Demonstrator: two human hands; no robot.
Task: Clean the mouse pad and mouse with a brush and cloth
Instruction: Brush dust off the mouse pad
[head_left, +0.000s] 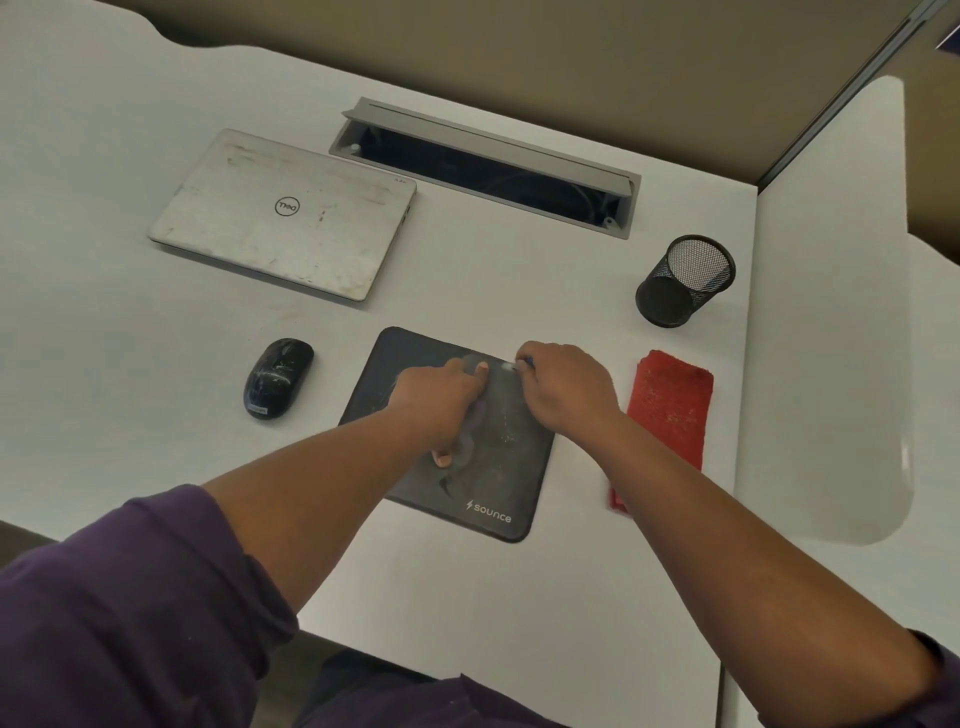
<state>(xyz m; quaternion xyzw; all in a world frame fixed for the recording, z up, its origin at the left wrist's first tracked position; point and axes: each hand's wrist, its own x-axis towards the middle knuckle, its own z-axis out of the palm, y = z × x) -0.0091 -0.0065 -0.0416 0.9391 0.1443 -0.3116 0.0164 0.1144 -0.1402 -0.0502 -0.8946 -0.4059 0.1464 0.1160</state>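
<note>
A dark mouse pad (483, 478) lies flat in the middle of the white desk (130, 338). It has pale dusty marks on it. The left hand (434, 400) presses down on the pad with its fingers spread wide and straight. The right hand (563, 387) is at the pad's far right corner, at 1 o'clock from the left hand. Its fingers are curled tight around a small brush (522, 364); only the tip peeks out. The black mouse (278, 376) sits on the desk at 9 o'clock from the pad, a bit apart. The red cloth (670, 410) lies at 3 o'clock, just beside the pad. A shut laptop (283, 213) is at 11 o'clock and a mesh cup (683, 280) at 2 o'clock.
</note>
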